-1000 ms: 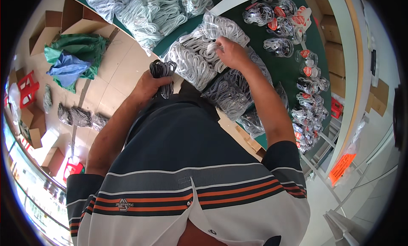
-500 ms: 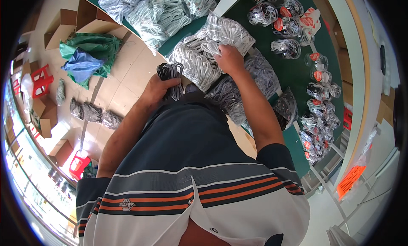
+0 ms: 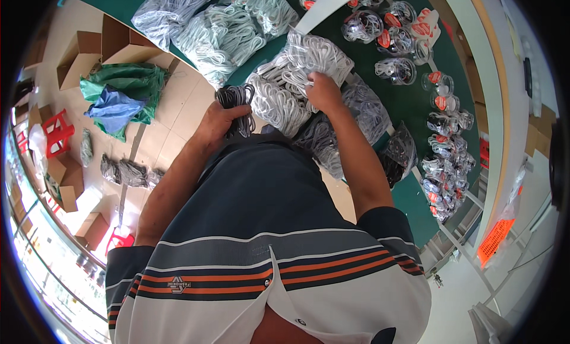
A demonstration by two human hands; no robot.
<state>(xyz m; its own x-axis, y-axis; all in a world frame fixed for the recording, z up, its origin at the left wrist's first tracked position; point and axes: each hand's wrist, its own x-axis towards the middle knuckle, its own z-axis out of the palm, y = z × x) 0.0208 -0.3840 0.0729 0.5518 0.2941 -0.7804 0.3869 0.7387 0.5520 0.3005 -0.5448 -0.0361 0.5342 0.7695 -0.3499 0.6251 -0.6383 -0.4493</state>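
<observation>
Left hand (image 3: 221,120), at 10 o'clock in the view: closed around a looped bundle of black and grey cable (image 3: 238,101), thumb across it. Right hand (image 3: 325,93), at 1 o'clock: fingers bent, tips at the coils in a clear plastic bag of white cables (image 3: 289,76) at 12 o'clock; whether they grip a coil cannot be told. A clear plastic bag of grey cables (image 3: 363,106) lies at 2 o'clock on the dark green worktop (image 3: 407,103).
</observation>
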